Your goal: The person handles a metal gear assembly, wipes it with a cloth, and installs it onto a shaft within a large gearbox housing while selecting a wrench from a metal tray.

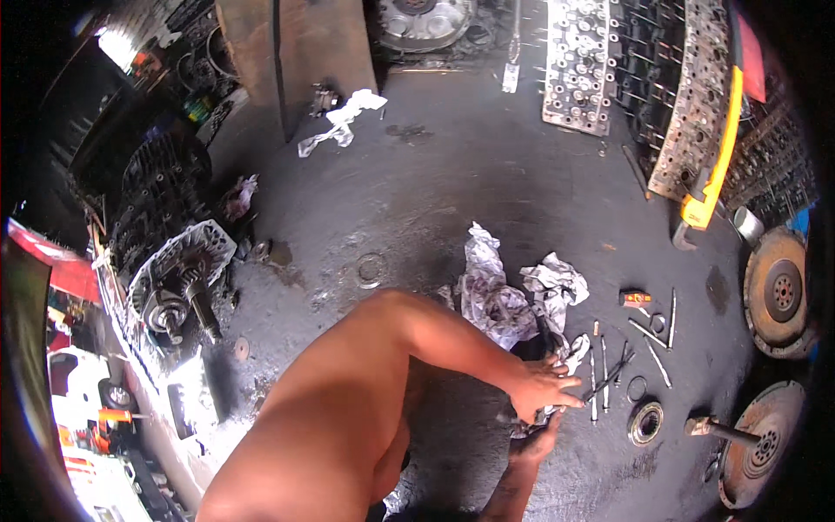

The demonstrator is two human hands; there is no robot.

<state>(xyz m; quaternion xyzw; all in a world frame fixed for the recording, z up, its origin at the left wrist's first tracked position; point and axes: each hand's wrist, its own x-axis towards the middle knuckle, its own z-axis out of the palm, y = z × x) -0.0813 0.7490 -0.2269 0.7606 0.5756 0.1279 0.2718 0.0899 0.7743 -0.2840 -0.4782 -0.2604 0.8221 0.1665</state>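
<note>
Head camera: a dark, oil-smeared workshop floor [417, 187] spreads across the scene, scuffed and blotched with damp-looking stains. At its far edge stands a tall brown panel [330, 56]; to the right of it, a pale cylinder head [577, 70] and a rust-flecked cylinder head [691, 100] lean side by side. On the left, an opened gearbox housing [213, 239] bares its gears, while bright light washes over the wall side behind it. A yellow-framed tool [724, 157] rests near the rust-flecked head, above two rusty discs at the right edge. Crumpled, stained cloths [483, 291] lie just beyond the person's hands. The left hand [541, 391] reaches over with fingers spread, the right hand [532, 445] cupped close below; whether either grips cannot be told. Between them, low and right of centre, sits a greyish part [524, 430], mostly hidden. To its right lie a toothed ring [645, 424], slim metal rods [606, 383] and a small red-and-black object [635, 298].
</note>
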